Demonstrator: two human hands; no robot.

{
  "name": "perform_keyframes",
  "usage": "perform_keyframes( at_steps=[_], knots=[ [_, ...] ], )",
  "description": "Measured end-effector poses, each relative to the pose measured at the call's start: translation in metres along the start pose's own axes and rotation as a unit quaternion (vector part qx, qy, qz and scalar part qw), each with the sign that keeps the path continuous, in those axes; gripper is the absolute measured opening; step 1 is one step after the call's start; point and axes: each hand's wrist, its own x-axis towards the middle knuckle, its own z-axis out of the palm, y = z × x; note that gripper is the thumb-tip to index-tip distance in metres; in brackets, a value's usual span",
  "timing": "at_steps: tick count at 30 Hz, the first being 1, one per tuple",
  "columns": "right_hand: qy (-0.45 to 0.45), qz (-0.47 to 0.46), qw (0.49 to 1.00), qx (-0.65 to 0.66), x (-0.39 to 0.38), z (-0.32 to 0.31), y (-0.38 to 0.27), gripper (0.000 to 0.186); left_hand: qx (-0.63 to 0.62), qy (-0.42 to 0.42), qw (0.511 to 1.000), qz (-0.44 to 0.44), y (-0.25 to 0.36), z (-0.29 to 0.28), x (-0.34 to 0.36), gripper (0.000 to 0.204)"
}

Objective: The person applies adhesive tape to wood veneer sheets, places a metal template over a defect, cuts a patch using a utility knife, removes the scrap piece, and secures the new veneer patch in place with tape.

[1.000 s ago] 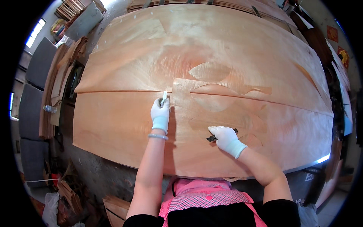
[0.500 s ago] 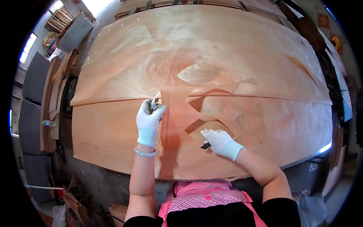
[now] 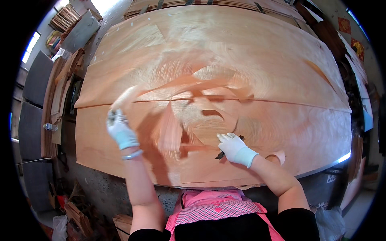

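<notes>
My left hand, in a white glove, is raised at the left of the sheets, closed on the end of a lifted veneer piece, blurred by motion; whether anything else is in that hand cannot be made out. The piece arches toward the middle, over cut and curled strips. Lower right of these, my gloved right hand rests closed around a black tool on the peach-coloured veneer sheets, which overlap along a crosswise seam.
Stacked boards and grey padded panels stand along the left. More veneer stacks lie beyond the far edge, and dark boards line the right. Wood scraps lie on the floor at lower left.
My left hand has moved leftward, pulling up a veneer piece, so the middle pieces are lifted and curled. My right hand has shifted only slightly, still on the black tool.
</notes>
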Motion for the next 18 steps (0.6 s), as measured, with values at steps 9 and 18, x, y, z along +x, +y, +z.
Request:
perform_keyframes(
  at_steps=[9, 18],
  knots=[
    [-0.057, -0.021, 0.998, 0.000, -0.004, -0.006, -0.007, 0.022, 0.264, -0.029, 0.932, 0.247, 0.045, -0.050, -0.005, 0.022],
    [-0.076, -0.008, 0.996, 0.040, 0.013, -0.032, -0.002, 0.028, 0.123, -0.407, 0.839, -0.339, -0.045, 0.045, -0.138, 0.033]
  ],
)
